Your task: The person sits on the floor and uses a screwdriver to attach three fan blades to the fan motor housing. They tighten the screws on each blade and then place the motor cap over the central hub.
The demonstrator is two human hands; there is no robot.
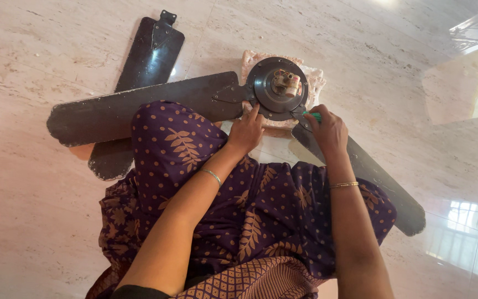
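The ceiling fan motor hub (279, 88) sits on the pale marble floor (40, 221), round and dark, propped on a pinkish stone block (315, 77) that peeks out behind it, with its wiring block and shaft end facing up at the centre. And there's the person, seated with purple patterned cloth (261, 210) over the knees, both arms stretched forward to the hub's near rim. The left hand (245, 133) presses fingertips against the lower left edge, right where the long blade (139, 108) running out to the left joins by its bracket; those fingers steady the hub, curled on nothing. The right hand (328, 132) is clenched round a green-handled tool (315, 116), only the handle tip showing, its working end hidden at the bracket of the second blade (372, 177), which slants down and right beside the person's knee. So the hub lies straight ahead of both hands, just beyond the knuckles, the right hand nearer that lower right bracket, the left nearer the left one. A third blade, detached (150, 55), lies on the floor, passing under the long one, its mounting bracket pointing away.
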